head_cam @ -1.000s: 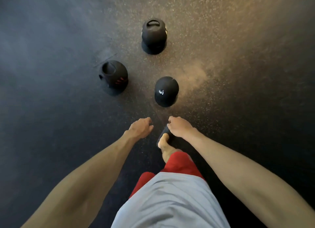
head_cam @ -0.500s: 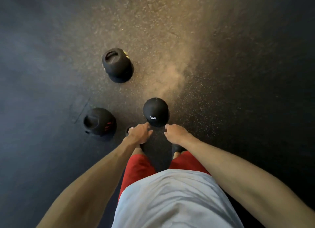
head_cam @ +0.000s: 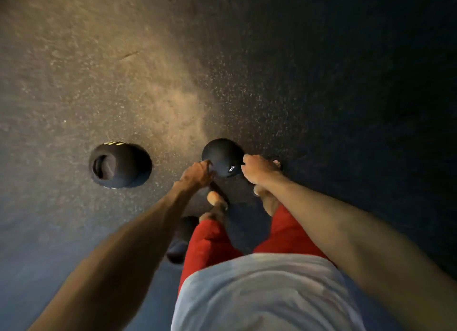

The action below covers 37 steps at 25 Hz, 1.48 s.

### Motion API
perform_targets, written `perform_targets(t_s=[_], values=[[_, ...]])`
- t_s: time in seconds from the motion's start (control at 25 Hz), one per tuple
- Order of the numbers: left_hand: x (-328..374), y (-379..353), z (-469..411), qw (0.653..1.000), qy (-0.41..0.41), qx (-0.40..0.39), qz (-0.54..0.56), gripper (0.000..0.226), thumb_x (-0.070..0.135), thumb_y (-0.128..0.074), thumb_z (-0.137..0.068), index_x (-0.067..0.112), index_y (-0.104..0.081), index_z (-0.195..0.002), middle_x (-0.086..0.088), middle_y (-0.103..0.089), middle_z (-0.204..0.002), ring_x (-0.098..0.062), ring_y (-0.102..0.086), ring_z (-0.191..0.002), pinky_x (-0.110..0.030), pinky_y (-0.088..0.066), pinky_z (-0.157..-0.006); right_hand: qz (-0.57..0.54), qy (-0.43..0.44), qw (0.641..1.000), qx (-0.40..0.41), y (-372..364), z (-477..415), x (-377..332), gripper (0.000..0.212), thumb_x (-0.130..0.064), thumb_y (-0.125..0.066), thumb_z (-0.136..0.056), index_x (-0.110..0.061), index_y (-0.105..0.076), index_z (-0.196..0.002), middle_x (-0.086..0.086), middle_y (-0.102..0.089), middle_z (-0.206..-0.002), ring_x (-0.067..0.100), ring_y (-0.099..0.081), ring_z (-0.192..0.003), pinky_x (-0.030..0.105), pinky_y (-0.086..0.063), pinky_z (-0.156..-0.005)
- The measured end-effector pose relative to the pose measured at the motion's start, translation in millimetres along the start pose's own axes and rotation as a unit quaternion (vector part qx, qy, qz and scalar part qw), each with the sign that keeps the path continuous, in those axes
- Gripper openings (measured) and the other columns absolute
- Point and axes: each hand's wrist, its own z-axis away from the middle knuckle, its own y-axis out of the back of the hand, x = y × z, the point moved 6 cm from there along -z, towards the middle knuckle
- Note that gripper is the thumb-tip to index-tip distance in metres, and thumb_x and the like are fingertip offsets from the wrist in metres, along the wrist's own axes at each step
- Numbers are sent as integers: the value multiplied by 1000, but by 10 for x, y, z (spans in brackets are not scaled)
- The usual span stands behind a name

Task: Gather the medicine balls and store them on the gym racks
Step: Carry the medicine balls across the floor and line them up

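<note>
Medicine ball (head_cam: 220, 157), between left hand (head_cam: 196, 174), right hand (head_cam: 257, 168)

matt and grainy finishes
the medicine ball (head_cam: 221, 157) looks smooth and matt; the floor (head_cam: 272, 83) is rough, flecked rubber; shorts (head_cam: 210, 241) and shirt (head_cam: 259, 293) are soft cloth.

white 6 on medicine ball (head_cam: 221, 156), handled ball's (head_cam: 121, 166) print blurred

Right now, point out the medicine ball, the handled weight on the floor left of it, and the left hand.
Medicine ball (head_cam: 221, 153): head view, on its bare top surface.
Handled weight (head_cam: 131, 165): head view, on its dark body beside the handle recess.
Left hand (head_cam: 195, 176): head view, on the back of the hand.
</note>
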Motion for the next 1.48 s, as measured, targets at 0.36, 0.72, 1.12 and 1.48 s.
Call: perform_targets(t_s=[0.36, 0.72, 1.12, 1.48], values=[[-895, -646, -1449, 993, -22, -77, -85, 50, 41, -44, -104, 10, -44, -143, -22, -62, -131, -39, -60, -117, -44, -47, -94, -156, -88, 983, 34, -1465, -1381, -60, 42, -32, -48, -101, -14, -49, -139, 20, -49, -139, 38, -46, -131, 47, -36, -109], [-1847, -1561, -3055, 994, 27, -91, -55, 52, 32, -51, -103, 12, -36, -148, -21, -60, -133, -35, -61, -115, -35, -44, -85, -262, -191, 946, 1, -2737, -3037, -34, 106, -53, -60, -94, -14, 14, -159, 29, 11, -163, 44, 1, -152, 60, -8, -120], [-2014, -1795, -3627, 992, 57, -99, -48, 93, 56, -56, -96, 15, -3, -160, -20, -33, -158, -39, -38, -142, -48, -35, -116, -367, -223, 902, 46, -2757, -3642, 500, 109, -55, -58, -94, -17, 24, -156, 28, 11, -163, 43, 2, -152, 56, -18, -119], [-1287, -1853, -4092, 996, 56, -69, -14, 134, 101, -44, -53, 31, 0, -157, -15, -33, -159, -40, -38, -143, -57, -36, -114, -442, -251, 853, 115, -2455, -3968, 1372, 73, -56, -29, -104, -17, -6, -161, 20, -22, -162, 39, -25, -148, 54, -26, -115]])
